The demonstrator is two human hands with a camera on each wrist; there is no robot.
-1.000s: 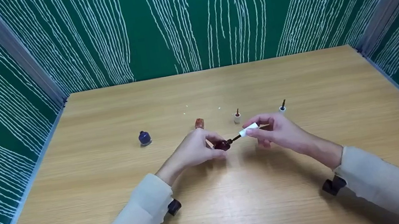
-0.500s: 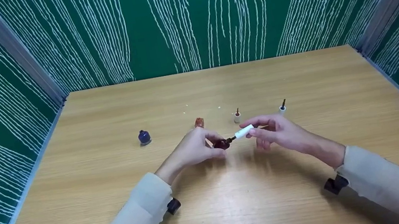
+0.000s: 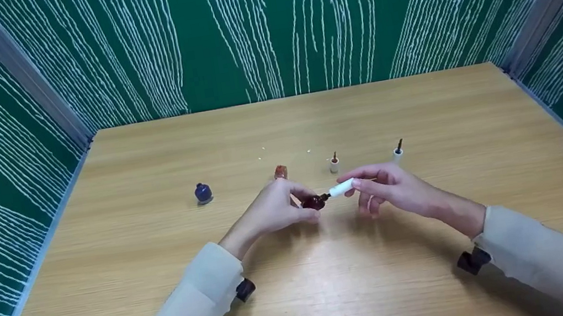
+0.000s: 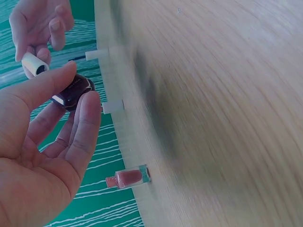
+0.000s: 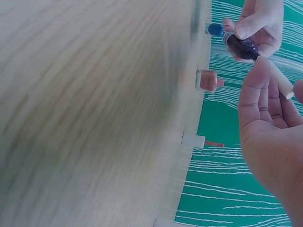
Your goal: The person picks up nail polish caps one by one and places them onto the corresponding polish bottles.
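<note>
Between its thumb and fingers my left hand [image 3: 280, 206] holds a dark red nail polish bottle [image 3: 314, 203], tilted with its neck toward the right. My right hand [image 3: 394, 185] pinches a white brush cap [image 3: 342, 188], whose near end sits right at the bottle's neck. Hardly any of the dark brush shows between cap and neck. In the left wrist view the dark bottle [image 4: 73, 92] lies between thumb and fingertips, with the white cap [image 4: 34, 64] beyond it. The right wrist view shows the cap [image 5: 282, 82] slanting out from the bottle's mouth.
An uncapped orange-red polish bottle [image 3: 281, 172] stands just behind my left hand, and a blue one [image 3: 203, 193] farther left. Two white caps stand brush-up behind my right hand: one with a reddish brush [image 3: 335, 163], one with a dark brush [image 3: 397, 150]. Small white specks dot the wooden table [image 3: 174, 146].
My right hand has moved the white cap left toward the dark red bottle, and the brush has slid into its neck. My left hand has stayed nearly still.
</note>
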